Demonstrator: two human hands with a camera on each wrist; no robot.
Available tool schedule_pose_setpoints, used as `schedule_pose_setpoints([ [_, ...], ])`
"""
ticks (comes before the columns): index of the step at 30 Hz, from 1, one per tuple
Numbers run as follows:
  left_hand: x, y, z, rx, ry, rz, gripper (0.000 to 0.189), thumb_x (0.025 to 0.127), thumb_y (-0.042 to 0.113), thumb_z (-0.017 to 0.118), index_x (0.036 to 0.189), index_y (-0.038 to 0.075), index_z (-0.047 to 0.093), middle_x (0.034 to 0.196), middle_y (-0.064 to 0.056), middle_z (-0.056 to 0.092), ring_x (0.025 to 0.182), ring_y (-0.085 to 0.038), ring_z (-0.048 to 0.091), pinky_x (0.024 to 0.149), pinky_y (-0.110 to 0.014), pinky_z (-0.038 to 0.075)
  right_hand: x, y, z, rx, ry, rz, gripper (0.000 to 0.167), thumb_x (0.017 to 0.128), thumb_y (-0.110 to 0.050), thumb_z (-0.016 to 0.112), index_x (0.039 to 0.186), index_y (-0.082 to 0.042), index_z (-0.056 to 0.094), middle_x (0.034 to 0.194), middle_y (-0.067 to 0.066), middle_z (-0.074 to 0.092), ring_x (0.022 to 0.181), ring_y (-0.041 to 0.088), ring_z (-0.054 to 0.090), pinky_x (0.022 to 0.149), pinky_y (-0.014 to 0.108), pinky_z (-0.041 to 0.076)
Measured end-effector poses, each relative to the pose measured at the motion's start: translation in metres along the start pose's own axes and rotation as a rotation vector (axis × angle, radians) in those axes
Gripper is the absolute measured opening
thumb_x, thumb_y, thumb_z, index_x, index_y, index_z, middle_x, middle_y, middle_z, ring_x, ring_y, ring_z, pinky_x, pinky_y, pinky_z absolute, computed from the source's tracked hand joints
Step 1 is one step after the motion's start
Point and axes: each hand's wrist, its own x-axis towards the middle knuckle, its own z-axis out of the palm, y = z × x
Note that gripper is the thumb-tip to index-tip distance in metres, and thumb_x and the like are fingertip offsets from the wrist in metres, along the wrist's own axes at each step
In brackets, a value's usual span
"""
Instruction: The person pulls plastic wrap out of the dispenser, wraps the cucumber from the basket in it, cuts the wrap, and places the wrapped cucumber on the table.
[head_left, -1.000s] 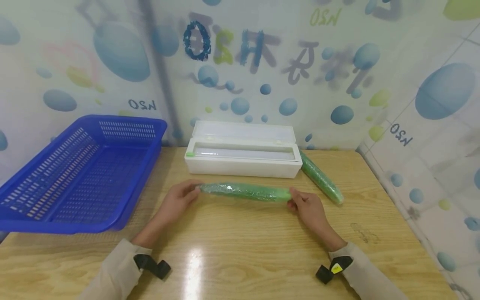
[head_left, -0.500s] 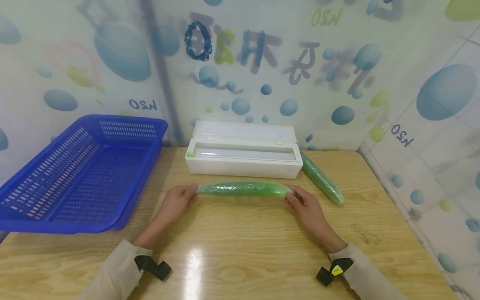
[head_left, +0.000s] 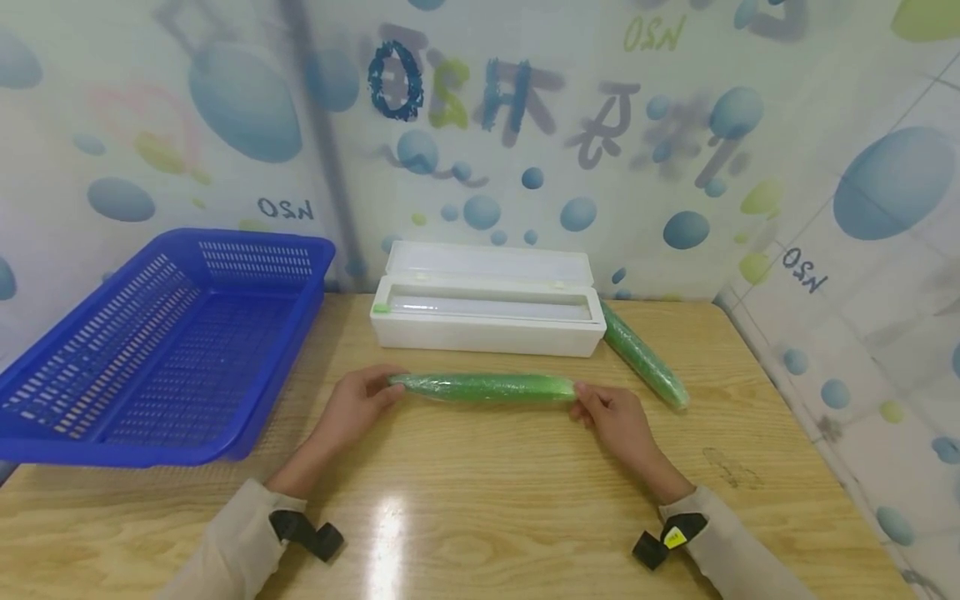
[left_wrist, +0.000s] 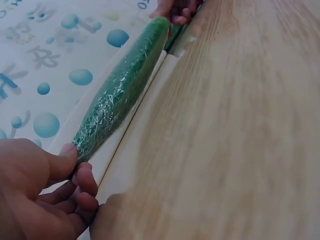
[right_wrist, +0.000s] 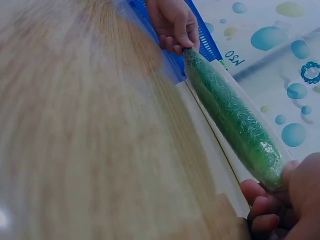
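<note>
A cucumber (head_left: 487, 387) in clear plastic wrap is held level between both hands, in front of the white box. My left hand (head_left: 358, 408) pinches its narrower, darker end between thumb and fingers. At the paler end, my right hand (head_left: 617, 419) grips it the same way. The left wrist view shows the shiny, wrinkled film along the cucumber (left_wrist: 120, 90), and the thumb lies on top of the tip. In the right wrist view, the thumb and curled fingers of the right hand (right_wrist: 285, 200) close around the near end.
Behind the cucumber stands a white cling film box (head_left: 487, 335) with its lid raised and a roll inside. A second wrapped cucumber (head_left: 645, 357) lies slanted at the box's right end. A blue plastic basket (head_left: 288, 350) stands at the left on the wooden table (head_left: 480, 500).
Both hands keep their hold on the cucumber's ends. The cucumber has turned about its length and shifted slightly up, then down, as the fingers changed position.
</note>
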Motion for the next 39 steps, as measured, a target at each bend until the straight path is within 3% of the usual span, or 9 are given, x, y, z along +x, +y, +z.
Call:
schedule_pose_setpoints([
  [7, 0.0, 0.001, 0.001, 0.025, 0.014, -0.022, 0.025, 0.092, 0.012, 0.064, 0.114, 0.0, 0.067, 0.087, -0.009, 0.069, 0.082, -0.022, 0.06, 0.076, -0.037, 0.048, 0.002, 0.003, 0.0, -0.066, 0.024, 0.023, 0.039, 0.096, -0.039, 0.055, 0.079, -0.009, 0.075, 0.066, -0.001, 0.063, 0.062, 0.012, 0.05, 0.059, 0.024, 0.04],
  [11, -0.001, 0.003, 0.001, -0.032, 0.013, -0.051, 0.027, 0.097, 0.016, 0.057, 0.114, -0.004, 0.066, 0.08, -0.009, 0.068, 0.071, -0.019, 0.059, 0.064, -0.029, 0.048, 0.001, 0.003, 0.001, -0.062, 0.04, 0.044, 0.034, 0.096, -0.034, 0.057, 0.086, -0.007, 0.075, 0.065, 0.001, 0.063, 0.059, 0.013, 0.052, 0.056, 0.024, 0.041],
  [14, -0.002, 0.005, 0.002, -0.078, 0.02, -0.076, 0.028, 0.098, 0.016, 0.055, 0.112, -0.005, 0.067, 0.072, -0.008, 0.065, 0.063, -0.016, 0.055, 0.056, -0.024, 0.045, -0.002, 0.0, 0.0, -0.029, 0.037, 0.053, 0.031, 0.098, -0.028, 0.056, 0.094, -0.003, 0.073, 0.071, 0.003, 0.066, 0.062, 0.014, 0.056, 0.057, 0.023, 0.044],
  [21, -0.004, 0.007, 0.006, -0.097, 0.072, -0.12, 0.024, 0.096, 0.014, 0.058, 0.105, -0.005, 0.07, 0.069, -0.009, 0.065, 0.06, -0.016, 0.055, 0.054, -0.023, 0.045, -0.008, -0.006, 0.0, 0.192, 0.073, 0.177, 0.022, 0.096, -0.015, 0.06, 0.1, 0.005, 0.069, 0.084, 0.013, 0.07, 0.066, 0.013, 0.062, 0.058, 0.021, 0.05],
  [32, -0.007, 0.013, 0.009, -0.074, 0.133, -0.161, 0.022, 0.094, 0.012, 0.061, 0.101, -0.007, 0.07, 0.069, -0.011, 0.067, 0.054, -0.015, 0.059, 0.051, -0.023, 0.048, -0.015, -0.01, 0.011, 0.305, 0.134, 0.126, 0.024, 0.098, -0.013, 0.055, 0.097, 0.007, 0.069, 0.086, 0.016, 0.069, 0.071, 0.016, 0.064, 0.064, 0.025, 0.053],
  [35, -0.006, 0.011, 0.01, -0.131, 0.12, -0.176, 0.022, 0.095, 0.01, 0.06, 0.102, -0.009, 0.069, 0.07, -0.014, 0.067, 0.055, -0.017, 0.06, 0.054, -0.024, 0.051, -0.013, -0.008, 0.01, 0.299, 0.111, 0.135, 0.027, 0.099, -0.015, 0.053, 0.097, 0.007, 0.069, 0.085, 0.016, 0.068, 0.071, 0.017, 0.063, 0.064, 0.025, 0.053],
  [39, -0.002, 0.008, 0.012, -0.203, 0.055, -0.2, 0.025, 0.097, 0.009, 0.055, 0.105, -0.013, 0.065, 0.075, -0.018, 0.067, 0.06, -0.019, 0.063, 0.057, -0.025, 0.053, -0.01, -0.004, 0.004, 0.242, 0.042, 0.176, 0.029, 0.101, -0.017, 0.05, 0.104, 0.006, 0.068, 0.089, 0.015, 0.068, 0.074, 0.017, 0.062, 0.063, 0.025, 0.053],
])
